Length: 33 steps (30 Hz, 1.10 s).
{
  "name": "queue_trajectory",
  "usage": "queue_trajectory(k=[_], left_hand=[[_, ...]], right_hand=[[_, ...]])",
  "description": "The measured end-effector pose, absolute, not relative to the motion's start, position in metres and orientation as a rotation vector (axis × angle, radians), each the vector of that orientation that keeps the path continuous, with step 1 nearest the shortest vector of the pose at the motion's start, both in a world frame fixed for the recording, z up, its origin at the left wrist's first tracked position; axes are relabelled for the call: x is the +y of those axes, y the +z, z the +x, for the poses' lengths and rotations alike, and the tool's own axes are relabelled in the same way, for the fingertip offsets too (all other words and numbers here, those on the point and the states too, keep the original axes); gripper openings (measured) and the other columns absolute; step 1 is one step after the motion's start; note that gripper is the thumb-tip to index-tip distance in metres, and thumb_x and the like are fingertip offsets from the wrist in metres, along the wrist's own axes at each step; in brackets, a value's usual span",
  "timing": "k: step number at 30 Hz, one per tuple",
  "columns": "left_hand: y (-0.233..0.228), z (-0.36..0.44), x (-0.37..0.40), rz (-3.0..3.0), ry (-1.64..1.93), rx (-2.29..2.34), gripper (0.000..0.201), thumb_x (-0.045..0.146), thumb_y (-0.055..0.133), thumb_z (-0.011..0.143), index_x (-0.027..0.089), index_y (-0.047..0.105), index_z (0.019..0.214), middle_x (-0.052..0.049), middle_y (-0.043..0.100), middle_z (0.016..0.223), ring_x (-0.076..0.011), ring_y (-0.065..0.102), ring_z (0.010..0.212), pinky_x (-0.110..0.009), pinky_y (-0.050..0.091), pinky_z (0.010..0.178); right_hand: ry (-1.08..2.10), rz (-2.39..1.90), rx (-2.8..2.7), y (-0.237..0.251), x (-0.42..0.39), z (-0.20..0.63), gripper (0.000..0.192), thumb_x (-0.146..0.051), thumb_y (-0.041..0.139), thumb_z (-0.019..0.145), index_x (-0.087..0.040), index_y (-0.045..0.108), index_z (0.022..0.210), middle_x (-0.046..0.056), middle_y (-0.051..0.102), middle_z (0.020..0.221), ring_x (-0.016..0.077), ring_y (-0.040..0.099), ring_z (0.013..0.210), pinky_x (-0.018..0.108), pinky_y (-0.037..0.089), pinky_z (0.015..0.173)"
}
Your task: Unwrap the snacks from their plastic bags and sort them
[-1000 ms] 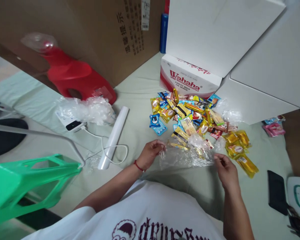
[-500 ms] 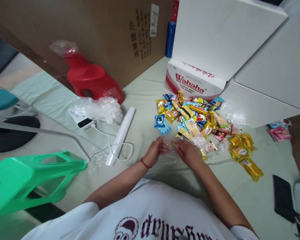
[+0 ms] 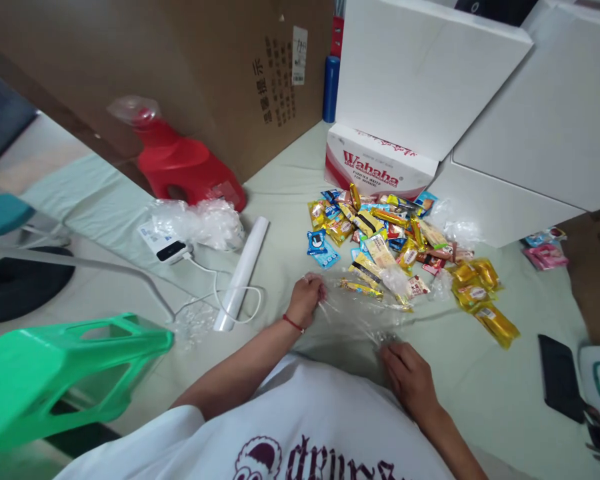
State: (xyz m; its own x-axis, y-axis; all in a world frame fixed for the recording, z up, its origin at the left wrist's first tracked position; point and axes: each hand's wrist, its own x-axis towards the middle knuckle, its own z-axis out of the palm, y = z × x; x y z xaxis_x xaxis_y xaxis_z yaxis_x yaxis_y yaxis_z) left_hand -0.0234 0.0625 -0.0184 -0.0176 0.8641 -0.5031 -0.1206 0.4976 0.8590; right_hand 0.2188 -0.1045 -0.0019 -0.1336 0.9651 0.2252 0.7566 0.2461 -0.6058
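Note:
A clear plastic bag (image 3: 350,313) is stretched between my two hands, low over the pale sheet. My left hand (image 3: 307,297), with a red cord on its wrist, is closed on the bag's left edge. Near my shirt, my right hand (image 3: 409,375) pinches the bag's gathered right side. A yellow-wrapped snack bar (image 3: 361,289) lies at the bag's far edge; I cannot tell whether it is inside. Just beyond spreads a pile of small wrapped snacks (image 3: 380,233). Several gold snack packets (image 3: 480,287) lie to its right.
A Wahaha carton (image 3: 380,167) stands behind the pile. To the left are a red jug (image 3: 190,167), a white tube (image 3: 243,273), a power bank with cable (image 3: 171,250) and a green plastic stool (image 3: 80,367). A black phone (image 3: 560,377) lies at the right.
My right hand has moved down and right, toward my body, and the clear bag is now drawn out between both hands. The yellow snack bar shows uncovered by my fingers.

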Motion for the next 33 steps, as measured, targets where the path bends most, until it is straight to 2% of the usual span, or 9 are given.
queue_trajectory(k=[6, 9, 13, 16, 18, 20, 24, 28, 33], left_hand=[[-0.025, -0.03, 0.044, 0.878, 0.891, 1.438, 0.012, 0.032, 0.06, 0.077, 0.02, 0.058, 0.077, 0.003, 0.058, 0.059, -0.0141, 0.053, 0.055, -0.025, 0.039, 0.056], [-0.025, -0.049, 0.031, 1.064, 0.936, 1.587, 0.019, 0.031, 0.066, 0.071, 0.02, 0.058, 0.085, 0.002, 0.058, 0.072, -0.0155, 0.053, 0.065, -0.027, 0.042, 0.062], [0.004, -0.074, 0.008, 1.479, 1.182, 1.819, 0.033, 0.017, 0.065, 0.064, 0.02, 0.06, 0.097, -0.004, 0.06, 0.095, -0.0209, 0.056, 0.084, -0.035, 0.046, 0.079], [0.038, -0.064, -0.002, 1.949, 1.255, 1.455, 0.024, 0.011, 0.055, 0.076, 0.021, 0.064, 0.096, -0.008, 0.065, 0.099, -0.0238, 0.06, 0.096, -0.038, 0.048, 0.088], [0.048, -0.042, 0.001, 2.211, 1.021, 1.022, 0.026, 0.011, 0.049, 0.085, 0.023, 0.07, 0.096, -0.008, 0.07, 0.098, -0.0228, 0.064, 0.096, -0.036, 0.049, 0.089], [0.04, -0.019, 0.012, 2.405, 0.728, 0.754, 0.03, 0.016, 0.048, 0.092, 0.023, 0.073, 0.107, -0.01, 0.074, 0.107, -0.0242, 0.067, 0.104, -0.039, 0.049, 0.096], [-0.009, -0.006, 0.033, 2.635, 0.387, 0.847, 0.041, 0.028, 0.045, 0.102, 0.022, 0.063, 0.138, -0.012, 0.062, 0.148, -0.0285, 0.053, 0.139, -0.057, 0.032, 0.119], [-0.043, -0.028, 0.029, 2.683, 0.335, 1.127, 0.052, 0.039, 0.04, 0.106, 0.027, 0.044, 0.156, -0.012, 0.041, 0.166, -0.031, 0.035, 0.154, -0.072, 0.009, 0.123], [-0.042, -0.038, 0.02, 2.596, 0.292, 1.269, 0.057, 0.048, 0.041, 0.104, 0.029, 0.042, 0.158, -0.011, 0.038, 0.167, -0.0343, 0.034, 0.155, -0.077, 0.004, 0.121]], right_hand=[[0.842, -1.584, -1.922, 0.01, -0.151, 0.251, 0.022, -0.035, 0.059, 0.101, -0.028, 0.079, 0.094, 0.004, 0.074, 0.088, 0.0201, 0.069, 0.076, 0.031, 0.055, 0.068], [0.509, -1.711, -1.619, 0.038, -0.137, 0.265, 0.025, -0.037, 0.058, 0.101, -0.024, 0.071, 0.083, 0.002, 0.068, 0.078, 0.0184, 0.064, 0.068, 0.03, 0.051, 0.063], [0.279, -1.72, -1.652, 0.053, -0.088, 0.247, 0.021, -0.035, 0.058, 0.101, -0.024, 0.071, 0.089, 0.004, 0.07, 0.085, 0.0198, 0.064, 0.077, 0.033, 0.051, 0.073], [0.344, -1.635, -1.972, 0.03, -0.049, 0.199, 0.023, -0.029, 0.056, 0.099, -0.022, 0.075, 0.11, 0.011, 0.074, 0.111, 0.0264, 0.065, 0.106, 0.041, 0.053, 0.094], [0.444, -1.532, -2.228, 0.007, -0.035, 0.166, 0.033, -0.02, 0.06, 0.094, -0.019, 0.072, 0.125, 0.014, 0.07, 0.132, 0.0292, 0.061, 0.124, 0.045, 0.049, 0.107], [0.581, -1.371, -2.477, -0.013, -0.033, 0.143, 0.039, -0.013, 0.064, 0.089, -0.017, 0.072, 0.128, 0.015, 0.069, 0.135, 0.0303, 0.06, 0.129, 0.045, 0.047, 0.112], [0.806, -1.096, -2.622, -0.025, -0.059, 0.148, 0.041, -0.022, 0.065, 0.095, -0.015, 0.069, 0.135, 0.014, 0.066, 0.141, 0.0303, 0.055, 0.137, 0.046, 0.042, 0.12], [0.987, -1.147, -2.409, -0.011, -0.096, 0.196, 0.048, -0.033, 0.059, 0.102, -0.017, 0.06, 0.147, 0.015, 0.054, 0.154, 0.0288, 0.043, 0.149, 0.051, 0.037, 0.124], [1.24, -1.405, -2.121, 0.018, -0.104, 0.268, 0.033, -0.038, 0.053, 0.105, -0.026, 0.073, 0.128, 0.01, 0.073, 0.13, 0.026, 0.068, 0.121, 0.044, 0.056, 0.105]])
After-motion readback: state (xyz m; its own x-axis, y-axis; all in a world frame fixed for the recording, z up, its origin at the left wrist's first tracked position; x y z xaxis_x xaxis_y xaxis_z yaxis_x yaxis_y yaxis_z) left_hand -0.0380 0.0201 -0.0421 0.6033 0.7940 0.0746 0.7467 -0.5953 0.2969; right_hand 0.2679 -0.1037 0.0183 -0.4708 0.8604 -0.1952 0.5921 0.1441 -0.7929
